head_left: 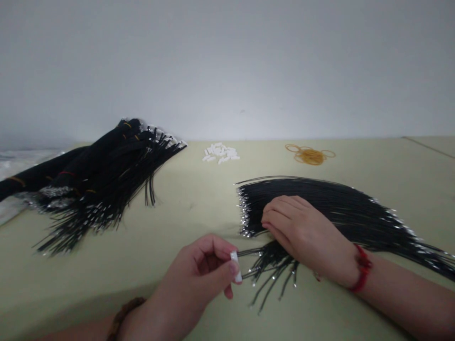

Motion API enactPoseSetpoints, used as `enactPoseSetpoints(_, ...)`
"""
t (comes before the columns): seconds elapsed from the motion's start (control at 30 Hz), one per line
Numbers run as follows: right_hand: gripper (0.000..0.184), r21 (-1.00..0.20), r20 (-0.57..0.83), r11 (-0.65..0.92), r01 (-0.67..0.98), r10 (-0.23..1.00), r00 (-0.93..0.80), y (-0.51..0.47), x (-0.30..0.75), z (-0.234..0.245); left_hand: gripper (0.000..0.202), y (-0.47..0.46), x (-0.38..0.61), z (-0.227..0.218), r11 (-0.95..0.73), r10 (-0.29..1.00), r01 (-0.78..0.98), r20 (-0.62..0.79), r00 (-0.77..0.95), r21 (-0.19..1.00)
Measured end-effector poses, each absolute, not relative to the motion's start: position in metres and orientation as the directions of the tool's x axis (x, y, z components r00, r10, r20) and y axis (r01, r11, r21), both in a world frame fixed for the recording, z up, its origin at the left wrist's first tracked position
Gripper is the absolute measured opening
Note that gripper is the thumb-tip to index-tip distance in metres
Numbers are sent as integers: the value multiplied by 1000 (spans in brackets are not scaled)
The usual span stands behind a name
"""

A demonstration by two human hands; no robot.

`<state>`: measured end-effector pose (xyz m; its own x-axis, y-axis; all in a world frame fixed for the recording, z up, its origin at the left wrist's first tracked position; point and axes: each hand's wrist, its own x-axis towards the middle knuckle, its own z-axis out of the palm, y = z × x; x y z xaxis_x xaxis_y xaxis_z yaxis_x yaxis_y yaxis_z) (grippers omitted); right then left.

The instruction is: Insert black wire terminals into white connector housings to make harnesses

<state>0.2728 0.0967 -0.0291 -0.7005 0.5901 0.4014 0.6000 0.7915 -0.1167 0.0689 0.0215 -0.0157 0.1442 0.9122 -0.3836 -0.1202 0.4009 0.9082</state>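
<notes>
My left hand [209, 272] pinches a small white plastic connector housing [236, 266] between thumb and fingers. Black wires run from the housing's right side toward a loose bunch of black wires [275, 253] with shiny metal terminals. That bunch spreads out from beneath my right hand [298, 227]. The right fingers are bent and pressed together over black wires; their tips are partly hidden, so the exact grip does not show. Just behind and beside the right hand lies a wide fan of black wires [313, 189], its silvery terminals lined up along the left end.
A large heap of bundled black wires [103, 166], some banded, lies at the left. White connector housings [221, 151] are piled at the back middle, with tan rubber bands [311, 155] to their right. A clear plastic bag [21, 166] shows at the left edge of the table [199, 199].
</notes>
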Motion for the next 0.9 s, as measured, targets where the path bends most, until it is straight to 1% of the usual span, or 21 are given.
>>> enactPoseSetpoints(0.07, 24, -118, 445, 800, 588, 572, -689, 92, 272, -25, 10, 21, 68, -17, 400, 913, -115, -384, 140, 909)
enactPoseSetpoints(0.13, 21, -143, 494, 823, 549, 540, -681, 86, 271, -19, 9, 20, 67, -19, 387, 918, -115, -370, 143, 915)
enactPoseSetpoints(0.2, 17, -218, 522, 846, 486, 522, -674, 77, 269, -13, 9, 21, 66, -21, 378, 921, -120, -360, 145, 918)
enactPoseSetpoints(0.3, 17, -377, 482, 836, 398, 544, -687, 62, 267, -6, 8, 22, 65, -24, 386, 919, -156, -364, 149, 909)
enactPoseSetpoints(0.37, 20, -417, 429, 823, 386, 552, -715, 56, 266, -4, 8, 23, 65, -25, 397, 915, -176, -373, 151, 901)
enactPoseSetpoints(0.5, 25, -388, 382, 835, 390, 531, -757, 53, 267, -5, 7, 21, 64, -25, 401, 914, -193, -378, 147, 895)
enactPoseSetpoints(0.67, 25, -332, 450, 874, 354, 476, -755, 56, 266, -4, 8, 19, 63, -24, 409, 910, -175, -384, 156, 896)
enactPoseSetpoints(0.8, 18, -339, 515, 891, 300, 443, -734, 57, 266, -2, 6, 20, 63, -23, 406, 911, -179, -382, 152, 896)
enactPoseSetpoints(0.9, 17, -343, 512, 891, 297, 442, -736, 59, 267, -4, 5, 21, 63, -23, 410, 910, -178, -387, 149, 895)
